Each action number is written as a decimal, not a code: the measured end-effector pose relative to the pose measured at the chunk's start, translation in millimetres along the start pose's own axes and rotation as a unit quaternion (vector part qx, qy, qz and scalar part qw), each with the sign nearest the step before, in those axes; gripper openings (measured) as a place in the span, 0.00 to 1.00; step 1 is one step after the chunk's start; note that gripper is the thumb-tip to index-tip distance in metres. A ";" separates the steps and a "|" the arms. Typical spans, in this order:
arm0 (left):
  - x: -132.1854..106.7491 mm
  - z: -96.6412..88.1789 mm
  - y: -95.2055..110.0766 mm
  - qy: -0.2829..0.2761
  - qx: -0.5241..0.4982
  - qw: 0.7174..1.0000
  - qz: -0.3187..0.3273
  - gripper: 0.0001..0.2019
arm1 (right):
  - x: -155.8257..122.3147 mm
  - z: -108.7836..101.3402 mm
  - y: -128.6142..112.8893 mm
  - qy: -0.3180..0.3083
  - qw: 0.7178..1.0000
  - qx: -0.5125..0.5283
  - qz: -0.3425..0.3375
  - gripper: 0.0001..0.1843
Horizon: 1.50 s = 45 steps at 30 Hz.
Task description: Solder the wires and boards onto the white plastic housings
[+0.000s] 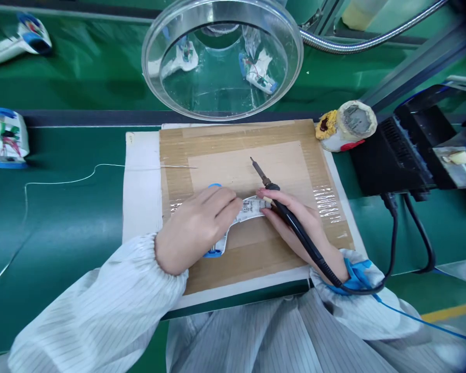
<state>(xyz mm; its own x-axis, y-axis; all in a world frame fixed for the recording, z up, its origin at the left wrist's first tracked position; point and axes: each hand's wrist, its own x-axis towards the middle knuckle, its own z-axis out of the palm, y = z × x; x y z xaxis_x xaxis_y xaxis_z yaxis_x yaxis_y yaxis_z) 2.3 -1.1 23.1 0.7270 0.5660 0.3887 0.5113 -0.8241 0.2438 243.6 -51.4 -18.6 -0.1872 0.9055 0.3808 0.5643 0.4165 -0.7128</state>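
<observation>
My left hand (196, 223) grips a white plastic device with blue trim (243, 213), which lies on a cardboard pad (291, 166). My right hand (295, 223) holds a black-handled soldering iron (291, 217) like a pen. Its metal tip (256, 168) points up and to the left, above the bare pad and apart from the device. The right fingertips rest close to the device's far end. My left hand hides the device's middle. A thin solder wire (101, 170) runs across the green bench mat (66, 228) onto the pad.
A round magnifier lens (221, 62) hangs over the far side of the pad. To the right stand a tip-cleaning sponge holder (345, 127) and a black soldering station (392, 155) with cables. Similar devices (5, 137) lie on the bench at the left.
</observation>
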 end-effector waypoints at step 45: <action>-8.8 19.0 2.4 0.029 -0.205 0.965 -0.160 0.07 | -3.5 -2.4 -8.4 0.012 0.999 -0.020 -0.032 0.28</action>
<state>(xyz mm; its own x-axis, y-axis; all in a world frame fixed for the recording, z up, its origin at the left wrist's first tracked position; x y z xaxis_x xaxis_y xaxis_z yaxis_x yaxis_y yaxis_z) 5.8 -7.6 3.4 0.5284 0.8011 0.2812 0.4729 -0.5528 0.6861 241.4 -58.2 -12.6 -0.2046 0.8743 0.4402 0.5835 0.4700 -0.6623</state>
